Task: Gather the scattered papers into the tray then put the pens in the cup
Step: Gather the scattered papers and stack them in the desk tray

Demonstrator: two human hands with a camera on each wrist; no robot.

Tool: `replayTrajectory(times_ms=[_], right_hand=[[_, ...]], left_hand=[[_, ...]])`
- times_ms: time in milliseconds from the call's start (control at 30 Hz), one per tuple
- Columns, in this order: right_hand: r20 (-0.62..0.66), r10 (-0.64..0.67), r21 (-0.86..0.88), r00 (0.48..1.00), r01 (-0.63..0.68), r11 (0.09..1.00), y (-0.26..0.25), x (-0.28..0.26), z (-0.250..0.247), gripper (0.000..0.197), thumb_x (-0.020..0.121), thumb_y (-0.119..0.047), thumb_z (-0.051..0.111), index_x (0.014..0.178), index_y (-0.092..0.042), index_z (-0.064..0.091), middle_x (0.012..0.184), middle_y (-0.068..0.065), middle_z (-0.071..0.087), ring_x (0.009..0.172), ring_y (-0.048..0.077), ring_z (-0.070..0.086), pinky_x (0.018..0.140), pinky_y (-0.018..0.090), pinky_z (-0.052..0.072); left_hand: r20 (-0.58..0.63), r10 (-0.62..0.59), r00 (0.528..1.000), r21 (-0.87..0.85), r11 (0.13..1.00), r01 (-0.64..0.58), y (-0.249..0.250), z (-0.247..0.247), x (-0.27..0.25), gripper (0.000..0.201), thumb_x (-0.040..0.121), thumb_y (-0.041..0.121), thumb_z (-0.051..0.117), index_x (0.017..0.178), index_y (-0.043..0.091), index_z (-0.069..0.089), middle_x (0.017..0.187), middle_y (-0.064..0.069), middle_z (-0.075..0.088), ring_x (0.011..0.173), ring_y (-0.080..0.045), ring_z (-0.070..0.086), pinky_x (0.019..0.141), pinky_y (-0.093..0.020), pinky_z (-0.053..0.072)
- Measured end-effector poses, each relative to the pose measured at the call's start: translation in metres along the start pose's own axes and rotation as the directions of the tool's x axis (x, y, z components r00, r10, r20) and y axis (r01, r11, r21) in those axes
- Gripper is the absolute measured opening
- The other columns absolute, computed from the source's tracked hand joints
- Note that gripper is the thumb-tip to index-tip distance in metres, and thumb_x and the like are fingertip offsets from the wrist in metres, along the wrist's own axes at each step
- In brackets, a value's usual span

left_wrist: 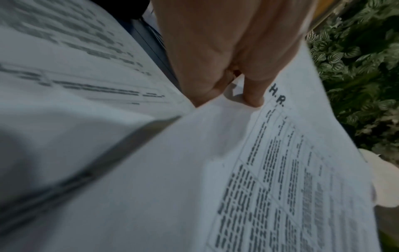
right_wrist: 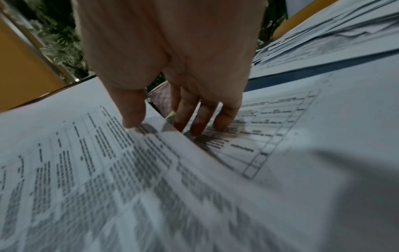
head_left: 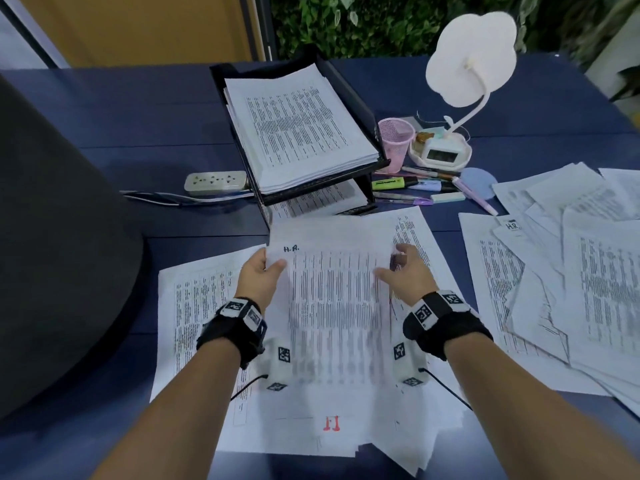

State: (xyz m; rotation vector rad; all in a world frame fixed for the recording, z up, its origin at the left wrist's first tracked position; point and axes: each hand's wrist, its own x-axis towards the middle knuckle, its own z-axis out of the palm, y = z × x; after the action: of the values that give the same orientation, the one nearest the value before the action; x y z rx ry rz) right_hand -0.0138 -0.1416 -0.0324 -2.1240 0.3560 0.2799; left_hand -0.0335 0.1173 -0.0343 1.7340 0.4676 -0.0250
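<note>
A printed sheet marked "H.R." (head_left: 332, 289) is raised over other papers at the table's front. My left hand (head_left: 268, 263) pinches its top-left corner, thumb on top, as the left wrist view confirms (left_wrist: 228, 95). My right hand (head_left: 389, 263) holds the right edge, with the thumb on the sheet (right_wrist: 86, 162) and the fingers (right_wrist: 194, 126) under the edge, touching the paper below. A black two-level tray (head_left: 360, 95) at the back holds a paper stack (head_left: 298, 129). The pink mesh cup (head_left: 396, 138) stands right of it. Several pens and highlighters (head_left: 415, 188) lie in front of the cup.
More loose papers (head_left: 571, 271) pile up at the right. A white lamp (head_left: 471, 60) and a small clock (head_left: 438, 152) stand behind the pens. A power strip (head_left: 216, 181) lies left of the tray. A dark rounded object (head_left: 52, 237) fills the left side.
</note>
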Motion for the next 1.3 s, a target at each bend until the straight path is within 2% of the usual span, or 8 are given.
replayTrajectory(times_ms=[200,333,433,600,767,933,1067,1300], right_hand=[[-0.026,0.05,0.051,0.998,-0.049,0.998,0.006,0.005,-0.019,0.041,0.087,-0.016,0.066,0.124,-0.004,0.054,0.102,0.01,0.058,0.091,0.022,0.055,0.081,0.026,0.042],[-0.19,0.096,-0.141,0.977,-0.124,0.982,0.016,0.013,-0.033,0.029,0.09,-0.01,0.055,0.118,-0.003,0.059,0.104,0.013,0.061,0.097,0.03,0.057,0.075,0.028,0.041],[-0.306,0.15,-0.3,0.94,-0.245,0.922,0.025,0.017,-0.045,0.03,0.089,-0.01,0.049,0.117,-0.005,0.058,0.119,0.022,0.056,0.108,0.037,0.054,0.085,0.036,0.045],[-0.297,0.226,-0.338,0.928,-0.324,0.884,0.035,0.024,-0.054,0.031,0.087,-0.006,0.048,0.117,-0.004,0.056,0.122,0.025,0.053,0.107,0.038,0.054,0.085,0.034,0.043],[-0.212,0.207,-0.315,0.955,-0.268,0.911,0.037,0.024,-0.057,0.024,0.088,-0.003,0.045,0.11,0.0,0.054,0.107,0.021,0.062,0.092,0.032,0.057,0.071,0.028,0.039],[-0.248,0.241,-0.36,0.938,-0.32,0.876,0.039,0.021,-0.063,0.028,0.086,-0.007,0.052,0.114,-0.003,0.055,0.115,0.021,0.059,0.104,0.036,0.058,0.085,0.035,0.048],[-0.229,0.236,-0.322,0.945,-0.302,0.897,0.044,0.02,-0.07,0.028,0.086,-0.005,0.053,0.113,-0.001,0.056,0.113,0.019,0.062,0.104,0.034,0.059,0.077,0.028,0.043],[-0.207,0.24,-0.228,0.949,-0.285,0.931,0.05,0.017,-0.079,0.02,0.086,-0.007,0.057,0.106,-0.003,0.061,0.103,0.015,0.066,0.097,0.031,0.061,0.07,0.024,0.039]], left_hand=[[0.076,-0.023,0.997,-0.171,0.985,0.035,0.015,0.024,0.012,0.017,0.092,0.01,0.059,0.108,0.015,0.061,0.109,-0.006,0.069,0.1,-0.025,0.066,0.086,-0.037,0.052],[0.183,-0.047,0.982,0.261,0.965,-0.003,0.009,0.045,0.015,0.024,0.086,0.019,0.067,0.107,0.013,0.057,0.103,-0.005,0.064,0.096,-0.023,0.061,0.081,-0.029,0.047],[0.245,0.009,0.969,0.593,0.789,-0.158,0.003,0.057,0.01,0.034,0.08,0.028,0.07,0.112,0.019,0.061,0.121,-0.004,0.057,0.113,-0.024,0.054,0.097,-0.037,0.045],[0.323,-0.022,0.946,0.758,0.604,-0.246,0.003,0.07,-0.004,0.061,0.079,0.042,0.068,0.132,0.025,0.044,0.14,-0.001,0.042,0.135,-0.026,0.033,0.11,-0.046,0.025],[0.356,-0.042,0.934,0.639,0.74,-0.21,0.013,0.081,-0.006,0.063,0.083,0.04,0.066,0.137,0.027,0.037,0.141,0.001,0.044,0.129,-0.024,0.041,0.111,-0.043,0.025],[0.398,-0.071,0.915,0.465,0.875,-0.135,0.017,0.092,-0.003,0.062,0.085,0.03,0.067,0.137,0.026,0.035,0.142,-0.002,0.043,0.13,-0.025,0.041,0.11,-0.045,0.032],[0.358,-0.048,0.932,0.169,0.986,-0.014,0.025,0.101,-0.006,0.064,0.087,0.012,0.065,0.14,0.022,0.031,0.138,-0.011,0.045,0.122,-0.022,0.048,0.102,-0.039,0.042],[0.244,-0.154,0.957,0.143,0.982,0.121,0.024,0.111,0.0,0.075,0.085,0.014,0.068,0.146,0.01,0.025,0.132,-0.011,0.055,0.115,-0.026,0.057,0.101,-0.044,0.045]])
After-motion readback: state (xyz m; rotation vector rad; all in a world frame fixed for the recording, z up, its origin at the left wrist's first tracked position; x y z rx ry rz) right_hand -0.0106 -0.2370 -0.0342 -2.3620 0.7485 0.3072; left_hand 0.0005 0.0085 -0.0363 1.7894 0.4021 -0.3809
